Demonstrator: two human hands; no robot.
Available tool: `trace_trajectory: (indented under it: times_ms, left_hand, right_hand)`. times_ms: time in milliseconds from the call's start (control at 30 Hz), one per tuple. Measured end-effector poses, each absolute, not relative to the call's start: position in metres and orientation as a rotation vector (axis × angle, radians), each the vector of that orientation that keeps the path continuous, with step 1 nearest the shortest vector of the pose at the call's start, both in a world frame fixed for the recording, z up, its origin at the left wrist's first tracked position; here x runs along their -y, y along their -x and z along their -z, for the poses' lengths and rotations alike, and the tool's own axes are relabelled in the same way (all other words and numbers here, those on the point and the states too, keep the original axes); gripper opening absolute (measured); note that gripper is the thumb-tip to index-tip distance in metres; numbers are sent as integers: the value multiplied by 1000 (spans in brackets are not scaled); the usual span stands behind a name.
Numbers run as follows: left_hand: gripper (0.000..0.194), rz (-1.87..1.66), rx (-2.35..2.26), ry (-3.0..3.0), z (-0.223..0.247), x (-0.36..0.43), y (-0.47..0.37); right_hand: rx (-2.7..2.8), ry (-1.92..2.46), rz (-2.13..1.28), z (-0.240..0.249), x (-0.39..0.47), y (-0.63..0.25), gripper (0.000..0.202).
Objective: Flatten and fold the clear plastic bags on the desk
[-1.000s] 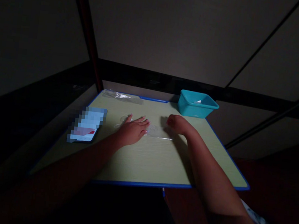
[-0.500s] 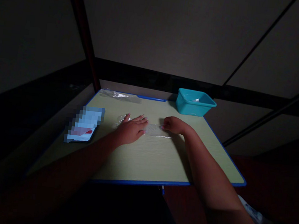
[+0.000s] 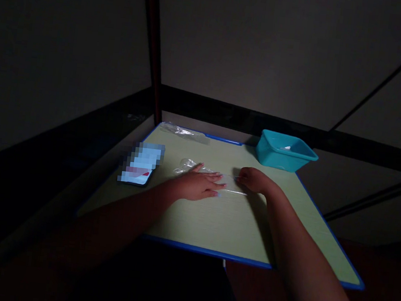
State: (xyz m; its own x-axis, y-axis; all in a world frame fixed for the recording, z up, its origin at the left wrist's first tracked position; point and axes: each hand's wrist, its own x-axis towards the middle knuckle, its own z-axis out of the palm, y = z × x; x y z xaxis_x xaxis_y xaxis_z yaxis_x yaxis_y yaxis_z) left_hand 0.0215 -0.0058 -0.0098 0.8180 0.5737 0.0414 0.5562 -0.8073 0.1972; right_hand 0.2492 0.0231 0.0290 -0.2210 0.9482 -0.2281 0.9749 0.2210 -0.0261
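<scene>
A clear plastic bag [image 3: 231, 185] lies on the table, its left end crumpled and shiny. My left hand [image 3: 198, 184] rests flat across it, palm down, fingers stretched toward the right. At the bag's right end, my right hand [image 3: 255, 180] has its fingers closed in a pinch on the edge. Part of the bag is hidden under my left palm.
The pale table [image 3: 210, 224] has a blue rim. A phone [image 3: 140, 168], partly pixelated, lies on the left. Another clear plastic piece [image 3: 184, 132] lies at the back left. A turquoise basket [image 3: 283, 155] stands at the back right, with something shiny inside.
The view has turned left, so everything sits further right. My left hand has slid along the bag toward my right hand, which still pinches the edge.
</scene>
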Motion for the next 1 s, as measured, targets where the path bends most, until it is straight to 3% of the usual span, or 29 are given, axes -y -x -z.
trace_trajectory:
  times_ms: [600,1000]
  left_hand:
    - [43,-88,-904,-2758,7,4,-15]
    - [48,-96,-1026,-2782,6,14,-25]
  right_hand:
    - [-2286,-1920,189,-28,-22,-247,21]
    - [-2389,-2253,-45,-30,-19,-241,22]
